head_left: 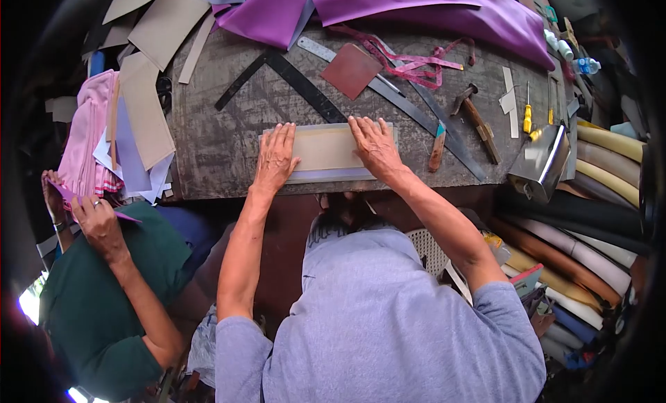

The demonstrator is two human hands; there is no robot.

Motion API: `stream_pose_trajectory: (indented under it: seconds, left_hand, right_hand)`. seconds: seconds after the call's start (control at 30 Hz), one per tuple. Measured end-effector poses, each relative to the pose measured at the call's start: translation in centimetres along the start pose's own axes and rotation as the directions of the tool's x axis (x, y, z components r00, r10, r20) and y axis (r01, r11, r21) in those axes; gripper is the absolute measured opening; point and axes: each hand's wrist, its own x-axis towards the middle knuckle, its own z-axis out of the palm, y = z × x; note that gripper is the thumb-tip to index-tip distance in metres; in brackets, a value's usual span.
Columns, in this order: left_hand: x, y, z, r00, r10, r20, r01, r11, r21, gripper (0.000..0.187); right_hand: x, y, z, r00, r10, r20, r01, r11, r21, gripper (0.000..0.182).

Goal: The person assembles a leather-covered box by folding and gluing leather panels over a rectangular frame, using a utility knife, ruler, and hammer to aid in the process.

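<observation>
My left hand [277, 155] lies flat on the left end of a beige rectangular panel [325, 149], its fingers stretched out. On the panel's right end rests my right hand [375, 147], fingers likewise extended and slightly spread. Beneath the panel is a lavender sheet [333, 174], showing as a strip along the near side, with a pale, see-through border around it. All of this sits at the front edge of the wooden table [229, 153]. A black angled strip [305, 87] runs up to the panel's far side, near my right fingers.
Right of my hands lie a knife [437, 147], metal rulers [409, 110], a hammer [477, 124], a yellow screwdriver [528, 115] and a metal box [540, 163]. Purple material [416, 7] covers the back. A co-worker [114, 285] at left holds a purple piece. Rolls [569, 257] stack at right.
</observation>
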Motion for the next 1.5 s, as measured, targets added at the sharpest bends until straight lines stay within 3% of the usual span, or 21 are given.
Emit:
stream_pose_trajectory:
  seconds: [0.07, 0.1, 0.23, 0.27, 0.3, 0.43, 0.57, 0.7, 0.83, 1.2, 1.5]
  left_hand:
    - [0.2, 0.1, -0.4, 1.0, 0.007, -0.021, -0.007, 1.0, -0.017, 0.089]
    - [0.2, 0.0, -0.6, 1.0, 0.008, -0.025, -0.009, 0.999, -0.043, 0.09]
    - [0.9, -0.6, -0.9, 0.998, 0.049, -0.025, -0.051, 0.995, -0.088, 0.087]
    - [1.4, -0.7, -1.1, 0.997, 0.071, -0.021, -0.072, 0.994, -0.087, 0.084]
    - [2.2, -0.1, -1.9, 0.991, 0.132, -0.008, -0.132, 0.981, -0.143, 0.067]
    - [3.2, 0.6, -0.4, 0.986, 0.165, 0.008, -0.156, 0.946, -0.284, 0.047]
    - [2.7, 1.1, 1.0, 0.987, 0.161, -0.011, -0.156, 0.935, -0.319, 0.047]
    - [2.3, 1.2, 1.1, 0.988, 0.154, -0.024, -0.154, 0.932, -0.327, 0.048]
    - [2.6, 1.5, 0.9, 0.988, 0.157, 0.001, -0.151, 0.948, -0.279, 0.049]
    - [2.7, 2.1, 1.1, 0.994, 0.104, 0.015, -0.095, 0.949, -0.302, 0.045]
    - [2.3, 2.3, 1.3, 0.993, 0.114, -0.024, -0.116, 0.949, -0.293, 0.044]
  right_hand:
    - [-0.1, -0.4, -0.4, 0.999, 0.019, 0.043, -0.019, 1.0, -0.006, 0.069]
    - [0.0, -0.3, -0.2, 0.999, -0.012, -0.038, 0.011, 1.0, -0.024, 0.065]
    - [0.3, 1.0, -1.0, 1.0, -0.013, 0.025, 0.01, 0.995, 0.095, 0.039]
    - [0.0, 1.4, -1.4, 0.997, 0.016, 0.073, -0.025, 0.992, 0.127, 0.038]
    - [-0.7, 1.6, -2.4, 0.991, 0.044, 0.129, -0.064, 0.986, 0.151, 0.037]
    - [-1.6, 3.6, -3.6, 0.975, 0.04, 0.22, -0.091, 0.969, 0.229, 0.04]
    - [-0.3, 2.2, -2.3, 0.965, -0.049, 0.256, -0.07, 0.898, 0.434, 0.039]
    - [3.1, -1.4, -0.4, 0.961, -0.142, 0.236, 0.029, 0.905, 0.424, 0.037]
    - [3.6, -1.7, 1.0, 0.977, -0.124, 0.171, 0.042, 0.908, 0.416, 0.029]
    - [2.9, -1.6, 1.6, 0.989, -0.119, 0.091, 0.066, 0.893, 0.445, 0.028]
    - [1.9, -2.5, 2.0, 0.992, -0.125, -0.001, 0.118, 0.937, 0.33, 0.027]
